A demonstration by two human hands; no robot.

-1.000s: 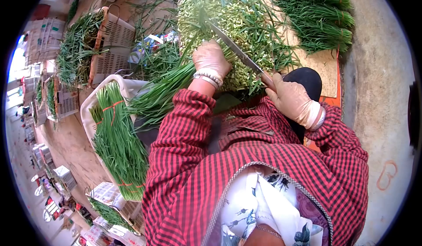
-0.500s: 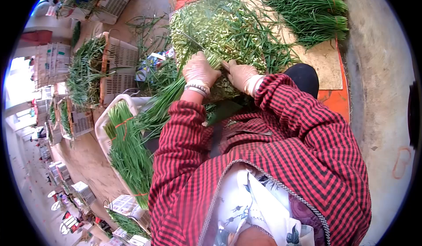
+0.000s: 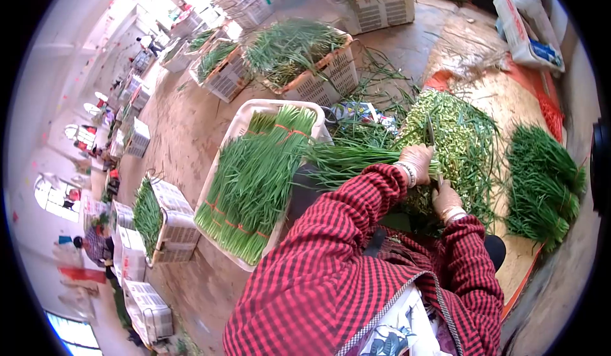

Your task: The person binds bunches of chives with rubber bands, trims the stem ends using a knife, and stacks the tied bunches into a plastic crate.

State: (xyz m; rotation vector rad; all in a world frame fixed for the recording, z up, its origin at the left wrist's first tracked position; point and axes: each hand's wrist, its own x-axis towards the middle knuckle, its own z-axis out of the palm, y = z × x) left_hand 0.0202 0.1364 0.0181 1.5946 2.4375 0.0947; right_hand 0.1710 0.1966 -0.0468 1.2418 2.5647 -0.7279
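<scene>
My left hand point(image 3: 416, 161), in a thin pale glove with a beaded bracelet at the wrist, is closed round a loose bunch of green chives point(image 3: 353, 159). The leaves trail left, and the pale stem ends show at the right of my fist. My right hand point(image 3: 447, 199), also gloved, is closed on the handle of a knife point(image 3: 430, 132). Its blade shows beyond my left hand, with the middle hidden behind the stems. Under both hands lies a heap of chopped stem ends and leaf scraps point(image 3: 461, 117).
Rubber-banded chive bundles fill a white tub point(image 3: 201, 215) at left. More bundles point(image 3: 541, 184) lie on the board point(image 3: 519, 111) at right. Crates of greens point(image 3: 344, 69) stand behind, with others along the left. A person point(image 3: 98, 244) is at far left.
The view has swung left, bringing the whole tub and more of the room into sight. Both hands keep their grips on the chives and the knife.
</scene>
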